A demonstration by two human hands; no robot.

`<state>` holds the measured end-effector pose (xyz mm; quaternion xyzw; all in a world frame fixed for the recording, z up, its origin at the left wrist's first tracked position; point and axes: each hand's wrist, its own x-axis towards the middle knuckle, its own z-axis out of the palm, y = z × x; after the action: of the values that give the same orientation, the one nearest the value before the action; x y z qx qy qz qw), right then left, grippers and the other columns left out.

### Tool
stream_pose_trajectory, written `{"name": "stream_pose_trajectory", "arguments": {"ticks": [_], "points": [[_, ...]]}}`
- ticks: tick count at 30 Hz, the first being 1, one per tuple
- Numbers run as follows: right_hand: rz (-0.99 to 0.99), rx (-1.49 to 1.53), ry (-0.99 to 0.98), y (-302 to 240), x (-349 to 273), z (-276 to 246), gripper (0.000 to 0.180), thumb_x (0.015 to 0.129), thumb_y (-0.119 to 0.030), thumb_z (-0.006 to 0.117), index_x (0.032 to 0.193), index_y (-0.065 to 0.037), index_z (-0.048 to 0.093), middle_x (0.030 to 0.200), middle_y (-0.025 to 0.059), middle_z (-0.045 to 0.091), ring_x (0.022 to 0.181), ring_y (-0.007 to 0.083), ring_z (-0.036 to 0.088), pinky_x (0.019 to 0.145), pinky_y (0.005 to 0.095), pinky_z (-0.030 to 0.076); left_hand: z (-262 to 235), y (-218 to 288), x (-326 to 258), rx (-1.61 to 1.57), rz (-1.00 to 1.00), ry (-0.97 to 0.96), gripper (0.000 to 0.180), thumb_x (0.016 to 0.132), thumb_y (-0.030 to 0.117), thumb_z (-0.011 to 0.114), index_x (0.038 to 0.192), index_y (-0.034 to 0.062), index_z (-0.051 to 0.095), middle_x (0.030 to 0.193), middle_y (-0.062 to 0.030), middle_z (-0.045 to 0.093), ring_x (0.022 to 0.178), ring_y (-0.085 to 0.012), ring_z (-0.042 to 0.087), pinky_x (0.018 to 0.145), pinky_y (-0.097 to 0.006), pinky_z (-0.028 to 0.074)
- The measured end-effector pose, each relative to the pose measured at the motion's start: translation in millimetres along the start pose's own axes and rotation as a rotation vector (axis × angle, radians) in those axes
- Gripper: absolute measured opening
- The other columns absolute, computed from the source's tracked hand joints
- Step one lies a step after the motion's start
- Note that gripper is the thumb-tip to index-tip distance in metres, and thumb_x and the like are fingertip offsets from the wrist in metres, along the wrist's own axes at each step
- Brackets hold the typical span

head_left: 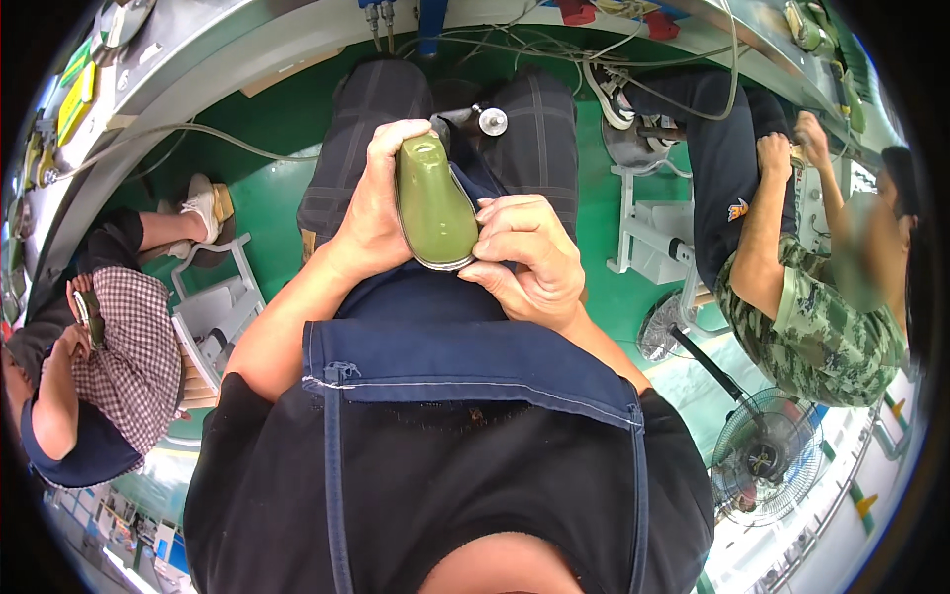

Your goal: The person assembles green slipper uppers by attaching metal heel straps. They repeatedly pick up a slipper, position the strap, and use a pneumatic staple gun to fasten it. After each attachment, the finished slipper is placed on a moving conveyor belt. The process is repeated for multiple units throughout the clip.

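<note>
— While the left hand (371, 223) holds the green piece (435, 213), what is the right hand (539, 252) doing?

— Working the piece's rim (441, 265), I'd judge: the fingertips sit bunched at the lower right edge, thumb and forefinger close together. Whether they pinch the rim or some small thing against it, I cannot tell

— And the left fingers?

— Clamped on the piece, along its left side and up to its far end, so 1 hand steadies while the other does the fine work

— Where is the piece?

— Held up over the lap (539, 148), between the 2 hands, narrow end pointing away, broad end toward the apron (475, 361)

— And what does the next move call for?

— A firm left grip, I'd say, and a light right touch along the edge; if the left slackens, the piece could twist under the fingertips
</note>
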<state>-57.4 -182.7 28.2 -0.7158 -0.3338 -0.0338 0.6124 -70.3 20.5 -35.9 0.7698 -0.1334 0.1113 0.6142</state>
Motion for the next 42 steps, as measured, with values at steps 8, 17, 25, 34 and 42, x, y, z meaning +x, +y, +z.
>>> {"name": "stream_pose_trajectory", "arguments": {"ticks": [8, 17, 25, 34, 42], "points": [[-0.022, -0.026, -0.081, -3.8, -2.6, 2.1, 0.03, 0.075, -0.006, 0.092, 0.094, -0.003, 0.068, 0.095, 0.0083, 0.065, 0.09, 0.0261, 0.065, 0.081, 0.0408, 0.06, -6.7, 2.0, -3.4, -0.007, -0.016, -0.061, 0.104, 0.069, 0.002, 0.092, 0.151, 0.0109, 0.029, 0.132, -0.0151, 0.049, 0.112, -0.026, 0.06, 0.095, -0.04, 0.054], [0.261, 0.12, -0.048, -13.0, 18.5, -3.5, 0.023, 0.078, -0.01, 0.089, 0.087, -0.005, 0.068, 0.091, 0.0069, 0.065, 0.084, 0.0222, 0.065, 0.075, 0.034, 0.052, -17.1, 20.3, 11.3, -0.132, -0.2, -0.165, 0.112, 0.061, 0.004, 0.094, 0.154, 0.0124, 0.03, 0.133, -0.0121, 0.051, 0.118, -0.022, 0.057, 0.098, -0.036, 0.051], [0.358, 0.082, -0.101, 0.2, 42.2, -25.9, 0.023, 0.087, -0.01, 0.084, 0.091, -0.001, 0.063, 0.087, 0.0079, 0.064, 0.07, 0.0152, 0.062, 0.064, 0.0278, 0.051, -9.7, 41.4, 38.9, -0.604, -0.693, -0.269, 0.108, 0.066, -0.005, 0.083, 0.157, 0.0142, 0.027, 0.123, -0.0056, 0.053, 0.107, -0.0141, 0.057, 0.088, -0.03, 0.053], [-0.005, -0.244, 0.117, 31.5, 9.1, 11.6, 0.034, 0.084, -0.011, 0.086, 0.101, -0.004, 0.058, 0.089, 0.0085, 0.059, 0.073, 0.0212, 0.06, 0.062, 0.0333, 0.052, -8.2, 12.5, 14.0, -0.567, -0.639, -0.248, 0.111, 0.068, 0.006, 0.085, 0.16, 0.0089, 0.023, 0.134, -0.0109, 0.051, 0.12, -0.0199, 0.056, 0.099, -0.035, 0.05], [0.086, -0.101, 0.002, 31.8, 6.6, 6.8, 0.045, 0.078, -0.015, 0.092, 0.101, -0.005, 0.055, 0.089, 0.0094, 0.059, 0.074, 0.0211, 0.06, 0.068, 0.0331, 0.051, -8.0, 7.8, 6.4, -0.582, -0.405, -0.113, 0.109, 0.078, 0.051, 0.087, 0.157, 0.0025, 0.029, 0.144, -0.0147, 0.047, 0.138, -0.0238, 0.045, 0.117, -0.038, 0.037]]}}
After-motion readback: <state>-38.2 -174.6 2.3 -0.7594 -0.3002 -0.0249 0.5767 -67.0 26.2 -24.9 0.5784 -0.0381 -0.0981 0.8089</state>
